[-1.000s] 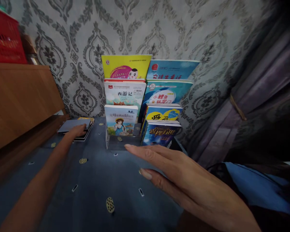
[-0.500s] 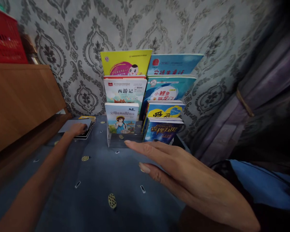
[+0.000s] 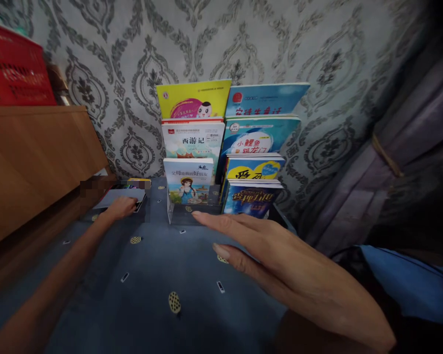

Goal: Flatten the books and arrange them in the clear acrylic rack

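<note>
At the far left, my left hand [image 3: 122, 207] is closed on a grey-covered book [image 3: 109, 196], its fingers curled at the book's right side. Beneath this book lie other books, a colourful strip and a yellow edge [image 3: 139, 180] showing; part of this area is blurred. My right hand [image 3: 258, 250] is stretched out, fingers straight and thumb apart, holding nothing. Its fingertips are in front of a clear acrylic stand [image 3: 176, 215]. In the stand's left column are a small white-and-blue book [image 3: 188, 184], a white book [image 3: 194, 140] and a yellow book [image 3: 192, 96].
The stand's right column holds a dark blue book [image 3: 251, 199], a yellow-and-blue one [image 3: 254, 168], a teal one [image 3: 262, 130] and a blue one [image 3: 269, 96]. A wooden cabinet [image 3: 40, 157] with a red box [image 3: 16, 69] stands left. A tied curtain [image 3: 376, 191] hangs right.
My left hand has shifted the grey book slightly, and a colourful strip now shows behind it. My right hand keeps about the same pose. The view has turned a little to the left.
</note>
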Motion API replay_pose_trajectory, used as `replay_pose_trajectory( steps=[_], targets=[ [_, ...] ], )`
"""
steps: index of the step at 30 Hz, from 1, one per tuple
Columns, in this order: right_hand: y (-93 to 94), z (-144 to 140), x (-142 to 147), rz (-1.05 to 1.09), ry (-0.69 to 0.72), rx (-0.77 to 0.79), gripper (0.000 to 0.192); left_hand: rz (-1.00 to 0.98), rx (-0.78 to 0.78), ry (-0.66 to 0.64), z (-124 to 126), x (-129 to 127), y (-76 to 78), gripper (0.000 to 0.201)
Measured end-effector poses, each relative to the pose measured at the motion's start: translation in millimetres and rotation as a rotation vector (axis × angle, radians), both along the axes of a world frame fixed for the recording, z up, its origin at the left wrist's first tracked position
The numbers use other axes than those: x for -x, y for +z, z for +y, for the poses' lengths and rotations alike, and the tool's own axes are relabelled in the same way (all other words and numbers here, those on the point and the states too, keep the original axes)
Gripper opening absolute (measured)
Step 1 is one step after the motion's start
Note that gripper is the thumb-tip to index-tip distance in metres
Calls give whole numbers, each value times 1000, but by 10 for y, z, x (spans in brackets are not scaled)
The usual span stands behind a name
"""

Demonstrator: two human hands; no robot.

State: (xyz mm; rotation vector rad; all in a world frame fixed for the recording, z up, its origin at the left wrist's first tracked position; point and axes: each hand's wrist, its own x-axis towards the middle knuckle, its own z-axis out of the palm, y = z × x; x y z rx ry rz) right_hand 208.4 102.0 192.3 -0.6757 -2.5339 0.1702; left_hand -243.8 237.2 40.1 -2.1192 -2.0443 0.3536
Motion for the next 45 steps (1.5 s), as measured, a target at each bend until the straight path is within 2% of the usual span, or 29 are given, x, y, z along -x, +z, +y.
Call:
replay_pose_trajectory(
  steps=[5,9,12,15,17,19,21,23,25,29,33,36,40,45],
  targets=[
    [3,-10,-5,1,31,12,43,-34,15,-103,-409,-232,-156,30],
    [0,-36,16,-3,49,15,43,-63,2,-136,-767,-452,-301,29],
    [-16,3,77,-21,92,40,43,-121,-33,-203,-1023,-601,-349,29],
    [-103,141,233,-51,180,82,43,-233,-4,-296,-1192,-645,-346,37],
    [-241,272,388,-98,203,117,43,-313,-9,-283,-1221,-564,-335,43],
    [-452,402,554,-190,156,176,43,-314,-72,-161,-1191,-398,-344,44],
    [-711,502,693,-316,94,215,41,-217,-150,76,-1127,-195,-390,48],
    [-981,551,778,-391,75,237,38,-198,-151,340,-1064,-20,-472,59],
    [-1227,548,805,-375,70,235,38,-218,-115,449,-1025,82,-569,63],
    [-1611,471,742,-250,15,253,44,-231,-123,356,-1043,31,-733,61],
    [-1901,412,658,-161,-48,321,49,-278,-158,235,-1133,-231,-851,61],
    [-2062,395,619,-117,-78,339,49,-325,-167,193,-1206,-462,-929,63],
    [-2163,399,589,-9,-86,336,47,-370,-207,156,-1293,-773,-998,63],
    [-2153,375,612,35,-91,299,44,-431,-232,70,-1370,-1181,-1057,62]
  ],
)
